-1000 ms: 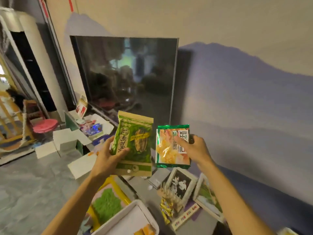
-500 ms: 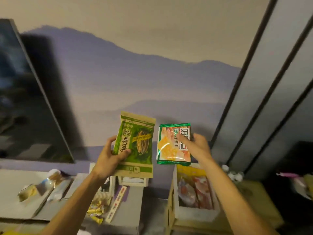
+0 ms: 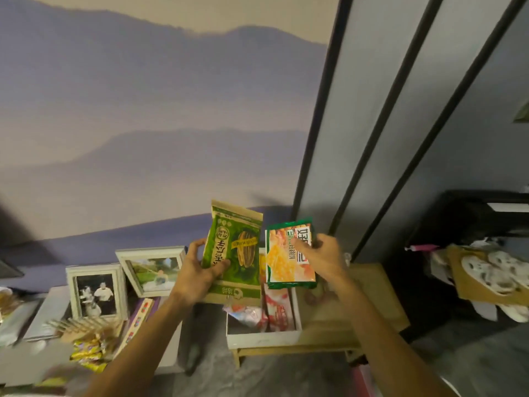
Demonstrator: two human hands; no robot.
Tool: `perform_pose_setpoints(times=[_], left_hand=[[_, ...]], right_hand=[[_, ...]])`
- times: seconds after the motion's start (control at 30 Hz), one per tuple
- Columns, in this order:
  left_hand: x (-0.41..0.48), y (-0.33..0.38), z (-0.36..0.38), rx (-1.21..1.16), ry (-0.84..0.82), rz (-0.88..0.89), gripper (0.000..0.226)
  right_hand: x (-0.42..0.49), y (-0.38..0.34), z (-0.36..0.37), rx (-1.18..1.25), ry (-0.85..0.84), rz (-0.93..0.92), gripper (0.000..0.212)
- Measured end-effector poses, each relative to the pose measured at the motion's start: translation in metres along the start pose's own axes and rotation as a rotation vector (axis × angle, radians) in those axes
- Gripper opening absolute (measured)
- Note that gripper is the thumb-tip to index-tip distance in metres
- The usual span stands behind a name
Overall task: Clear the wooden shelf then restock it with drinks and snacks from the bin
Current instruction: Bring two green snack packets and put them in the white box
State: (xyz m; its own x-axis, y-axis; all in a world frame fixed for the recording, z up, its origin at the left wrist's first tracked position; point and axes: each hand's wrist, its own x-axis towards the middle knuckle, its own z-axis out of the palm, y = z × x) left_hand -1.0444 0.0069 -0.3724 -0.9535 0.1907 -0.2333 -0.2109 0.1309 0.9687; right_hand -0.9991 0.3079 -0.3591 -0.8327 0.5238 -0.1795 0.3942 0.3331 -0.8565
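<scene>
My left hand (image 3: 197, 270) grips a green and tan sunflower-seed bag (image 3: 237, 253) by its left edge, held upright. My right hand (image 3: 323, 256) grips a green-rimmed orange snack packet (image 3: 287, 259) by its right side. Both packs hover just above a white box (image 3: 263, 335) that holds red and white snack packets. The box stands on the low wooden shelf (image 3: 375, 293) against the wall. The packs hide the back part of the box.
Two framed photos (image 3: 97, 290) lean on a grey low table at left, with a wooden rack and yellow wrapped sweets (image 3: 88, 348) in front. Dark furniture and a board with lotus-root slices (image 3: 492, 273) stand at right. Black-trimmed wall panels rise behind the shelf.
My view has swung right, from the television to the wooden shelf. Both hands have kept their packs and lowered them over the white box.
</scene>
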Motion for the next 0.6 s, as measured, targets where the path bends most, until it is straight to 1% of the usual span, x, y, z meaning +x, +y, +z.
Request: perform_pose_setpoints(times=[0.1, 0.23, 0.33, 0.37, 0.5, 0.6], left_hand=[[0.030, -0.049, 0.020, 0.078, 0.016, -0.052, 0.062], [0.067, -0.124, 0.043, 0.184, 0.032, -0.130, 0.058], [0.085, -0.173, 0.057, 0.205, 0.030, -0.178, 0.055], [0.088, -0.185, 0.060, 0.214, 0.035, -0.190, 0.056], [0.099, -0.209, 0.066, 0.314, 0.094, -0.216, 0.061], [0.099, -0.212, 0.071, 0.419, 0.096, -0.195, 0.062]], right_hand=[[0.035, 0.044, 0.024, -0.118, -0.022, 0.026, 0.035], [0.074, 0.103, 0.064, -0.214, -0.101, 0.022, 0.034], [0.083, 0.137, 0.088, -0.221, -0.169, 0.061, 0.027], [0.082, 0.146, 0.094, -0.220, -0.169, 0.064, 0.026], [0.081, 0.169, 0.109, -0.253, -0.124, 0.037, 0.025], [0.082, 0.174, 0.120, -0.302, -0.142, 0.019, 0.025]])
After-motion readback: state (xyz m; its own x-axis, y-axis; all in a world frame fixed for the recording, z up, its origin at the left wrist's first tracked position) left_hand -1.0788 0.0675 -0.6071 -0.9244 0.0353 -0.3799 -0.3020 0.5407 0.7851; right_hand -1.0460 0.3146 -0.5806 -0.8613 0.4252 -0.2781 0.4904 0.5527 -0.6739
